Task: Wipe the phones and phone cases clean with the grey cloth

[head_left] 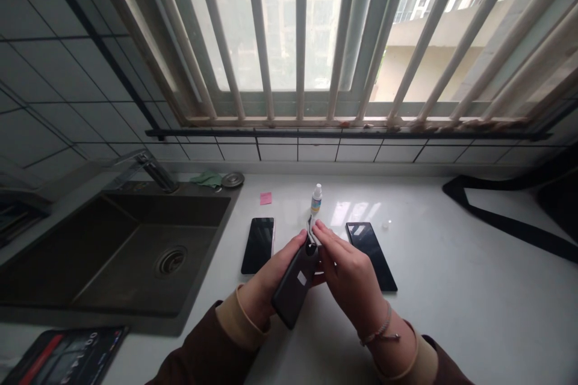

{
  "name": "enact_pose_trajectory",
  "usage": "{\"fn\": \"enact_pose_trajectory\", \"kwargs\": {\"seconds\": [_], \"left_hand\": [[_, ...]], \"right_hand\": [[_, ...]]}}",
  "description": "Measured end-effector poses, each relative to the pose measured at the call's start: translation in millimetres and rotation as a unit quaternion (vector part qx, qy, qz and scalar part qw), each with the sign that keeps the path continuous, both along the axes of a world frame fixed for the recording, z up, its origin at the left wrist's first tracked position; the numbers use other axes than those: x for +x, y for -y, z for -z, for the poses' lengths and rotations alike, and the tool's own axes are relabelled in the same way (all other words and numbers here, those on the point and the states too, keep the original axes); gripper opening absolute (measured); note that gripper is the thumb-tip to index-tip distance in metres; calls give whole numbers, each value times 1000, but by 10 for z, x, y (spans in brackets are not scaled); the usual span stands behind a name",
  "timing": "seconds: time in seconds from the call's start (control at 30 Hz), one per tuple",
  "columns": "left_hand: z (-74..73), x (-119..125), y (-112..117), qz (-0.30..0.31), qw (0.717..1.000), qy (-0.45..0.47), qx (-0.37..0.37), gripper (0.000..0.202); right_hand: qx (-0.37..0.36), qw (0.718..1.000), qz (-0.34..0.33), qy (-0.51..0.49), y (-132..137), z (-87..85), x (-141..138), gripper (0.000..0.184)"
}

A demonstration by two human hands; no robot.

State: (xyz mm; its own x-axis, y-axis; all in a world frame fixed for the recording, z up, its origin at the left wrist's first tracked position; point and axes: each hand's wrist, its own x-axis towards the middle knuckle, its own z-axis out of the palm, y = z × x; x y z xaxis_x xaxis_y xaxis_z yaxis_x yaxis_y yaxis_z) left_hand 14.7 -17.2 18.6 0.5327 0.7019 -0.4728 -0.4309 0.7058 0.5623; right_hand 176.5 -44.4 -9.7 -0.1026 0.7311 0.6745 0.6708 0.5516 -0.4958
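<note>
My left hand (275,271) grips a dark smartphone (289,295), tilted up on edge above the counter. A small pale square marks the phone's dark face. At its upper end, the fingers of my right hand (347,258) are pressed together on a thin, folded light-grey piece (311,233), perhaps cloth, against the phone. My right fingertips partly hide that piece. Just beyond stands a small white dropper bottle (316,198) with a coloured label. One black phone (259,245) lies left of my hands, and another black phone (372,255) lies to the right, partly behind my right hand.
A dark sink (198,271) with a faucet (156,171) takes up the left. Near it are a green cloth (206,178), a metal drain cover (232,180) and a pink sticky note (266,198). A small white cap (386,224) and a black strap (506,216) lie on the right.
</note>
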Motion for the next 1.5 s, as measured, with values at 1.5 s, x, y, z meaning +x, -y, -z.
{"fn": "enact_pose_trajectory", "kwargs": {"seconds": [1.5], "left_hand": [[119,23,-83,-176,983,-24,-54,41]], "right_hand": [[-98,972,-183,-112,183,-78,-201,59]]}}
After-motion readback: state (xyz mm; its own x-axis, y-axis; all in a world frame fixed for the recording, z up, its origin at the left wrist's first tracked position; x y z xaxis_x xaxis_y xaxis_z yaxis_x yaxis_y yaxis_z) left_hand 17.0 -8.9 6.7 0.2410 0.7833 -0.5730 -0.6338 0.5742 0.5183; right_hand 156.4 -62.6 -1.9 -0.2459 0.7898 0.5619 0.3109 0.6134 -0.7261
